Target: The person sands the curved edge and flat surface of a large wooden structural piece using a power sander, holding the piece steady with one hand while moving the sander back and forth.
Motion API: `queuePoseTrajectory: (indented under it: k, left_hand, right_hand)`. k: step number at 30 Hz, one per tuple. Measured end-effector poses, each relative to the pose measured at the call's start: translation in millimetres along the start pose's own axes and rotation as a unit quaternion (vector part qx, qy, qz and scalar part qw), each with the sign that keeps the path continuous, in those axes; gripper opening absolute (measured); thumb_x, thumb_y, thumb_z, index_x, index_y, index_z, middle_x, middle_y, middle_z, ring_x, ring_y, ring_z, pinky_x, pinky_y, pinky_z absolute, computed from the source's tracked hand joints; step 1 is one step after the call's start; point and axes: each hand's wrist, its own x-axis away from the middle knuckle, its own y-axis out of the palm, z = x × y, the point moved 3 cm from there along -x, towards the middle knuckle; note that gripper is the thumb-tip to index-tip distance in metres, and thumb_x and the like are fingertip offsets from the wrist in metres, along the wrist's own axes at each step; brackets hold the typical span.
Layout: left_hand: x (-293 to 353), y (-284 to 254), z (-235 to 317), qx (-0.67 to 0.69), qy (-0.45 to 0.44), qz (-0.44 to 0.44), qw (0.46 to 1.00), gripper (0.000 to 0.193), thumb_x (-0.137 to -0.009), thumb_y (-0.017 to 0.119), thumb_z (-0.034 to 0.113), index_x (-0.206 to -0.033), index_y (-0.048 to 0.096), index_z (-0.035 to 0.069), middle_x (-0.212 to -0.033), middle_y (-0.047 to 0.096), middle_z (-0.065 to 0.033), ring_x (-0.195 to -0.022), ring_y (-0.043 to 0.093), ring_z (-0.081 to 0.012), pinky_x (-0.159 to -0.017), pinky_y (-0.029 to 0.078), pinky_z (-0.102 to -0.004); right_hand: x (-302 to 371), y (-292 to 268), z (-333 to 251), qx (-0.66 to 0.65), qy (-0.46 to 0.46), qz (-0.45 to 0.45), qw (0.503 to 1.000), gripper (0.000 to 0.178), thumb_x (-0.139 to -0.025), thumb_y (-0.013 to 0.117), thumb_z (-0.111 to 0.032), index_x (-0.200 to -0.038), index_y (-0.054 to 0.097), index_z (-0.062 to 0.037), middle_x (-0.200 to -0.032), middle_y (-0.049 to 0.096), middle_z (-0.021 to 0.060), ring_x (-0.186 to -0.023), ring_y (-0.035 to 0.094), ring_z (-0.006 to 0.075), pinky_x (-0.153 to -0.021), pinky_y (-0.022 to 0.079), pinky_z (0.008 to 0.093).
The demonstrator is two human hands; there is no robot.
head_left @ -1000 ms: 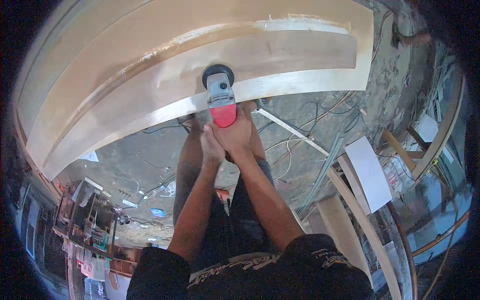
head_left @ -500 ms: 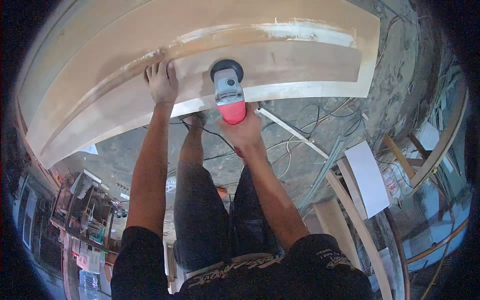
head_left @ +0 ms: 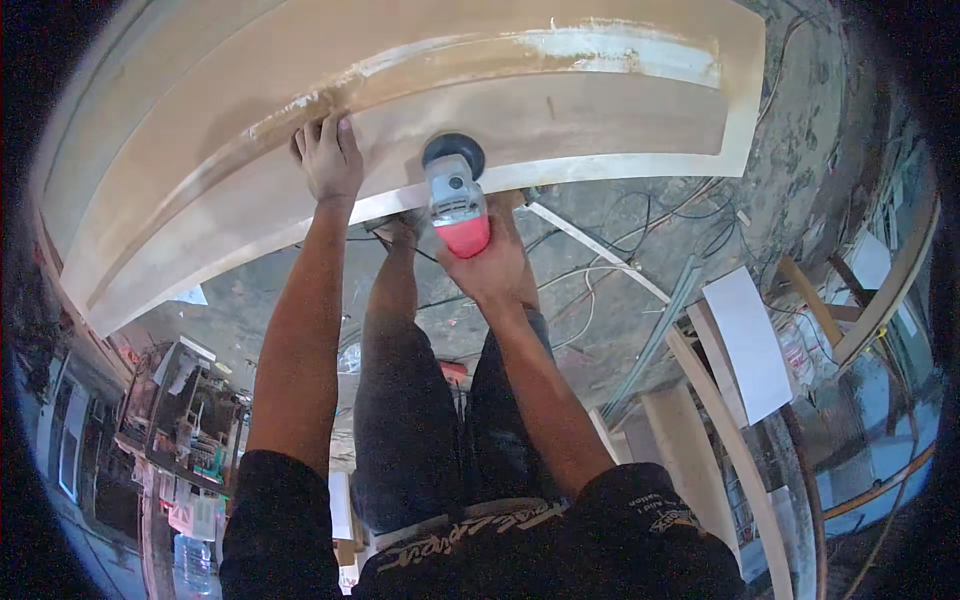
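Observation:
A wide, curved, pale wooden panel (head_left: pixel 600 115) spans the far side, with a brown-stained strip and white filler (head_left: pixel 580 42) along its length. My right hand (head_left: pixel 492 258) wraps round the red and grey body of an angle grinder (head_left: pixel 459 205). The grinder's round dark pad (head_left: pixel 454 155) lies against the panel's near band, close to its front edge. To the left, my left hand (head_left: pixel 328 160) rests on the panel, fingers slightly apart and bent, their tips by the stained strip. No object shows in it.
Cables (head_left: pixel 640 235) trail over the grey floor below the panel. At the right lean a white board (head_left: pixel 748 345) and long wooden strips (head_left: pixel 735 440). A cluttered shelf (head_left: pixel 170 430) stands at lower left, with a clear plastic bottle (head_left: pixel 192 565) beneath.
The grinder's pad has slid slightly nearer to me, toward the panel's front edge. My left hand stays at the same spot on the panel. The whole view has shifted a little.

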Motion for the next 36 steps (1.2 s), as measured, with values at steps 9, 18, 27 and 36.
queuePoseTrajectory:
  k: [9,18,27,36]
  left_hand:
    - [3.4,-0.1,-0.4,0.001,-0.008,-0.017,1.000,0.029,-0.103,0.051,0.032,-0.117,0.071,0.017,-0.115,0.063,-0.0129,-0.116,0.055,-0.0340,-0.115,0.030,-0.0543]
    - [-1.2,-3.2,4.0,0.011,0.021,-0.001,1.000,0.028,-0.104,0.050,0.028,-0.120,0.069,0.014,-0.118,0.063,-0.0134,-0.116,0.056,-0.0350,-0.115,0.031,-0.0527]
    - [9.9,-18.0,-53.4,0.092,0.064,0.051,0.992,0.040,-0.103,0.050,0.020,-0.142,0.050,0.011,-0.147,0.055,-0.0140,-0.138,0.048,-0.0348,-0.121,0.024,-0.0572]
    - [16.3,-16.9,-57.8,0.028,0.026,0.018,0.999,0.033,-0.101,0.052,0.025,-0.130,0.058,0.012,-0.132,0.061,-0.0131,-0.134,0.051,-0.0334,-0.123,0.018,-0.0602]
  right_hand:
    - [-0.5,-2.0,41.2,-0.028,0.067,0.044,0.996,0.053,-0.065,0.086,-0.029,-0.106,0.065,-0.0024,-0.092,0.075,0.0213,-0.090,0.074,0.0409,-0.077,0.059,0.0464]
    - [-5.9,-9.0,15.6,-0.040,0.001,0.021,0.999,0.056,-0.065,0.085,-0.032,-0.108,0.064,-0.0026,-0.098,0.074,0.0204,-0.091,0.074,0.0405,-0.080,0.059,0.0476]
    - [-8.6,23.0,-22.1,-0.013,0.029,-0.021,0.999,0.063,-0.065,0.084,-0.040,-0.113,0.063,-0.0047,-0.090,0.074,0.0202,-0.087,0.072,0.0452,-0.083,0.059,0.0529]
    - [1.4,37.8,-28.2,0.005,-0.006,-0.062,0.998,0.066,-0.064,0.084,-0.040,-0.116,0.065,-0.0047,-0.096,0.074,0.0211,-0.091,0.072,0.0437,-0.082,0.059,0.0507]
